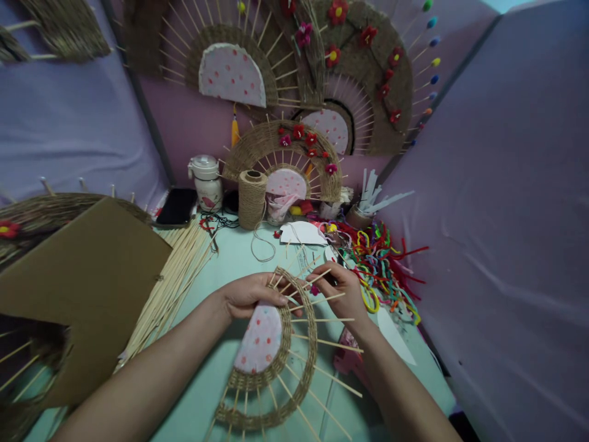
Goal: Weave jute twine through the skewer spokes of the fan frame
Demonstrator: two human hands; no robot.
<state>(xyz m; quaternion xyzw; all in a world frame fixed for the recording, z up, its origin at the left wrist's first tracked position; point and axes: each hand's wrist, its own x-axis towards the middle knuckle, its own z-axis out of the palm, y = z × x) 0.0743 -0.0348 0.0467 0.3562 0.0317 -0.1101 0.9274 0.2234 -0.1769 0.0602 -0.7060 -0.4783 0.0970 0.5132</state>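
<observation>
A half-round fan frame point(313, 328) of thin wooden sticks and woven brown twine lies tilted between my hands. Its centre is a white half-disc point(262, 339) with red dots. My left hand point(257, 293) grips the frame at its upper end, thumb over the inner woven band. At the outer woven band, the fingers of my right hand point(339, 290) are pinched together among the stick tips. A thin strand of twine point(263, 253) trails across the table from the spool point(253, 199) toward the hands; the pinched end is mostly hidden by the fingers.
Bundled sticks point(170, 282) and a cardboard piece point(99, 294) are at left. Behind stand a lidded jar point(207, 184), a phone point(175, 207) and a finished fan point(251, 144). Colourful pipe cleaners point(381, 264) heap at right, near a pink glue gun point(348, 356).
</observation>
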